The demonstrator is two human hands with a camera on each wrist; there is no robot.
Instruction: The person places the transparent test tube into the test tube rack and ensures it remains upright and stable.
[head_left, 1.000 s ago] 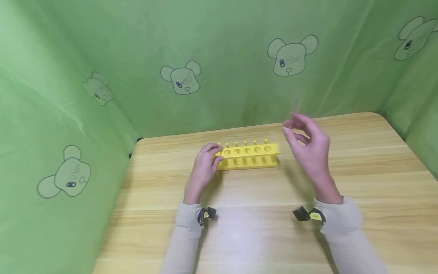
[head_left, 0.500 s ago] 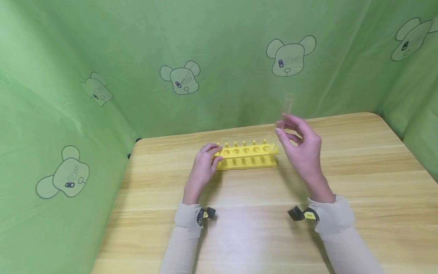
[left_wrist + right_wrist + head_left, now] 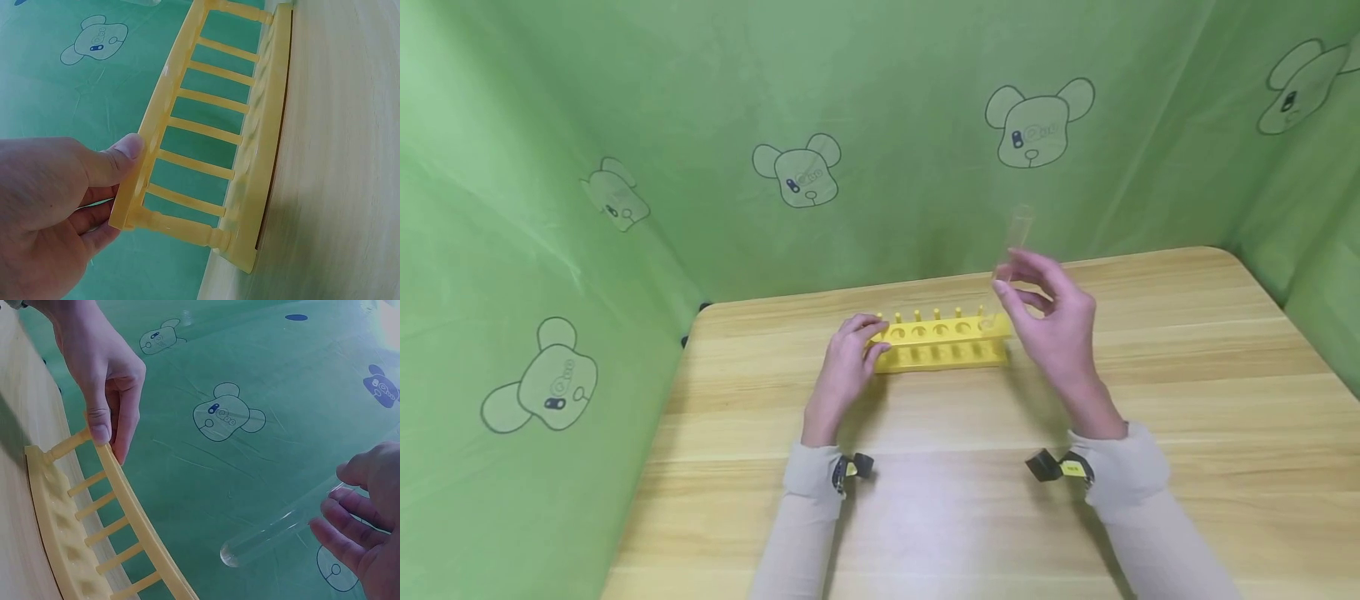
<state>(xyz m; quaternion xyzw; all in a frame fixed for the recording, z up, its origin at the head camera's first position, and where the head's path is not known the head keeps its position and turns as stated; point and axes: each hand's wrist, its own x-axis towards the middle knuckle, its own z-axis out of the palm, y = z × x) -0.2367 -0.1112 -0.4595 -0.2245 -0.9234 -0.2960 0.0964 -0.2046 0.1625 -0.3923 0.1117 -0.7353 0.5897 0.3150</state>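
A yellow test tube rack [image 3: 951,339], with a row of holes on top and short pegs along its back, stands on the table. My left hand [image 3: 844,358] pinches its left end. In the left wrist view, the thumb [image 3: 128,147] presses on the rack's top bar. With fingertips and thumb, my right hand [image 3: 1060,325] holds a clear glass test tube [image 3: 1020,227] at the rack's right end. The tube slants, and its lower end overlaps the rightmost hole in the head view. Its rounded bottom [image 3: 230,555] shows apart from the rack in the right wrist view.
The wooden table [image 3: 940,517] reaches back to a green curtain [image 3: 910,100] printed with bear heads, which also hangs along both sides. Each wrist wears a small black camera, one at the left [image 3: 862,467] and one at the right [image 3: 1042,465].
My right hand has moved left with the test tube, from beyond the rack's right end to over its rightmost hole. The left hand and rack have stayed in place.
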